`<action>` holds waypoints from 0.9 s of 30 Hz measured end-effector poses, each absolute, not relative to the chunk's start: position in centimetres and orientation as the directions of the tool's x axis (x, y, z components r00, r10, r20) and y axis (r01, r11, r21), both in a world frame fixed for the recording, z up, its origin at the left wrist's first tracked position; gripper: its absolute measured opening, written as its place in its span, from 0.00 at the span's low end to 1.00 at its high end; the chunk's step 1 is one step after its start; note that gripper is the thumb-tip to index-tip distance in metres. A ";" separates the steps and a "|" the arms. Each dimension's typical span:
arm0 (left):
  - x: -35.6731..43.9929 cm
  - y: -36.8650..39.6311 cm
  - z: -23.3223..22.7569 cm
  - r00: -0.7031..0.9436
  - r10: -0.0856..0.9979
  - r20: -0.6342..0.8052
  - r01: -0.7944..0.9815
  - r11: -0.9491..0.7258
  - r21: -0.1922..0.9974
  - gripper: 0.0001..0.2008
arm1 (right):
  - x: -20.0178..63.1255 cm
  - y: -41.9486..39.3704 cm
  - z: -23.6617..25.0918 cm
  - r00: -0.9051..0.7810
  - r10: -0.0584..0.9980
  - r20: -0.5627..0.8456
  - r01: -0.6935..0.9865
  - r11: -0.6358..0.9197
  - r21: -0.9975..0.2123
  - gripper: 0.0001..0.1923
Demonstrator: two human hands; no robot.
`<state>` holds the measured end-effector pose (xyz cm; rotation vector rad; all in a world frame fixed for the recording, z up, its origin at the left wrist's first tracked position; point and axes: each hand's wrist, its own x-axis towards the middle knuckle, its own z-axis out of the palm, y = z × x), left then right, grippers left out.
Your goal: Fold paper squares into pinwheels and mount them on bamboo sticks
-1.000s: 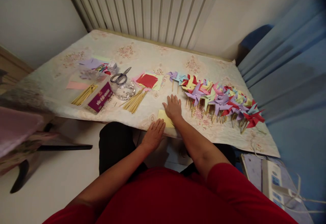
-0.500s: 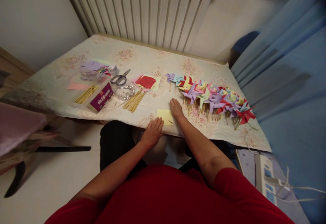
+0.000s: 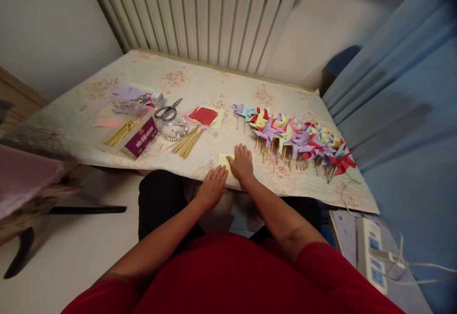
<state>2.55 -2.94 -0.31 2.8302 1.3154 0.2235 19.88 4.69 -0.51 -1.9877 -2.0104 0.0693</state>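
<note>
From the head view, the right hand (image 3: 242, 162) lies flat and unclenched on the yellow paper square (image 3: 224, 161) at the desk (image 3: 214, 85) front edge; the left hand (image 3: 213, 185), also spread, touches its near corner. Sliding pressure could crease the sheet or nudge the pinwheels (image 3: 300, 140) nearby.

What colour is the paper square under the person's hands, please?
Pale yellow paper square, seen in the head view, under the right hand.

a home room: radiator (image 3: 200, 14), blue curtain (image 3: 403, 90), floral-clothed craft table (image 3: 107, 90).
</note>
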 end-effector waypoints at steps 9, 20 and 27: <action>4.4 -1.4 1.4 0.556 0.804 0.210 0.788 -0.590 0.176 0.30 | 19.8 4.6 -0.2 0.020 0.983 0.184 0.966 0.028 -0.256 0.33; 3.8 1.3 0.8 0.558 0.824 0.098 0.812 -0.567 0.139 0.33 | 19.6 4.6 -0.3 0.048 0.980 0.193 0.969 0.001 -0.245 0.32; 3.8 1.2 0.6 0.563 0.824 0.069 0.814 -0.567 0.129 0.36 | 19.7 4.6 -0.4 0.048 0.979 0.198 0.965 0.006 -0.263 0.33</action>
